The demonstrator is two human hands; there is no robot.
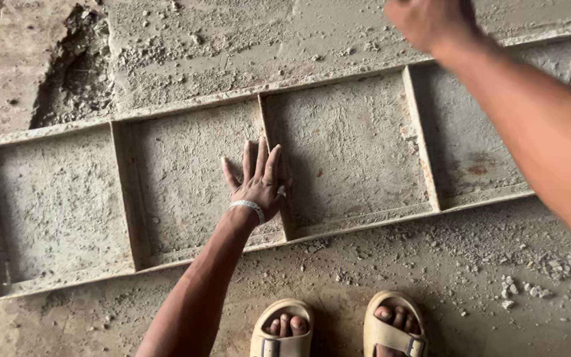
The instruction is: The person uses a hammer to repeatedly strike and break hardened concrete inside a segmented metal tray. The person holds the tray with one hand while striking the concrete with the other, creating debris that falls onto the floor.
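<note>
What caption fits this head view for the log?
Left hand pressed flat on a rib of a dusty compartmented metal form panel; right hand raised above its far edge, sandalled feet below.

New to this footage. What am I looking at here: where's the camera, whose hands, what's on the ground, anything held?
There is no machine here. One camera sits on a person's head and looks straight down, so you see their own arms and their feet in tan slide sandals. On the dusty concrete ground lies a long, shallow grey metal formwork panel, split by ribs into four rectangular bays and coated with dried cement. The left hand, with a silver bracelet at the wrist, rests flat with fingers spread on a bay beside a dividing rib. The right hand is raised above the panel's far edge, blurred. Neither hand holds anything that I can see. Loose gravel lies nearby.
</note>
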